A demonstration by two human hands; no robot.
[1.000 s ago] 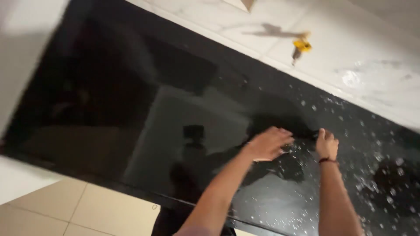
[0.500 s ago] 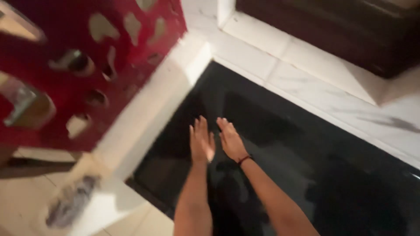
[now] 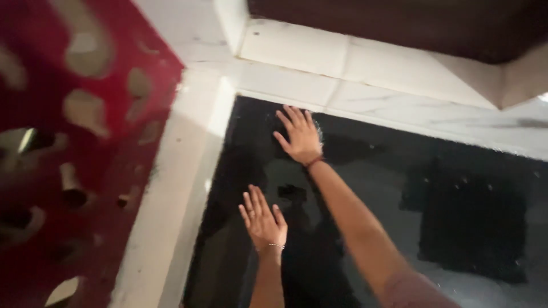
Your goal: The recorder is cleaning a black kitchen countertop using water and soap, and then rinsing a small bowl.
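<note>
**Operator:** Black glossy slab (image 3: 365, 188) status: where does it sit relative to each hand?

**Inspector:** It lies directly under both palms and spreads far out to the side of the right hand (image 3: 299, 136). The left hand (image 3: 263, 220) rests nearer the wearer, below and a little to the left of the right one. The two are near each other, not touching.

**Operator:** Hand condition?

**Inspector:** Both are flat, palm down, fingers extended and slightly spread. Neither grasps anything. The right wrist carries a dark band; the left wrist carries a thin bracelet.

**Operator:** Contact with the surface?

**Inspector:** Both appear pressed to the slab. A faint pale smear or wet sheen shows just beside the right fingertips; its nature cannot be told.

**Operator:** Surroundings?

**Inspector:** A white marble border (image 3: 319, 77) runs just beyond the right fingertips and turns down along the left of the left hand, so both hands sit close to the slab's corner. Further left of that border is a red patterned panel (image 3: 68, 165) with pale cut-out shapes, blurred. Well beyond the right hand, past the border, stands a dark brown wooden edge (image 3: 399, 23). Reflections of the arms show in the slab.
</note>
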